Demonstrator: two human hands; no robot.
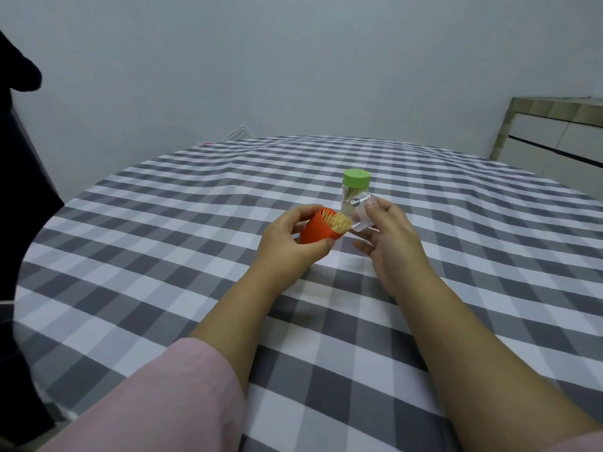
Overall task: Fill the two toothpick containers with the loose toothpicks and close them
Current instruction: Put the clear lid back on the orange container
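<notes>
My left hand (290,243) grips an orange cap-like cup (318,231), tilted with its mouth toward the right. A bundle of toothpicks (439,223) sticks out of that mouth. My right hand (390,243) holds a clear plastic container body (362,212) by its far end, its open end facing the toothpick tips and almost touching them. Both are held a little above the table. Behind them a second clear container with a green lid (356,179) stands upright and closed, with toothpicks inside.
The round table wears a grey and white checked cloth (195,256). A wall rises just behind it. A cabinet (554,135) stands at the right, and a dark object (19,158) fills the left edge.
</notes>
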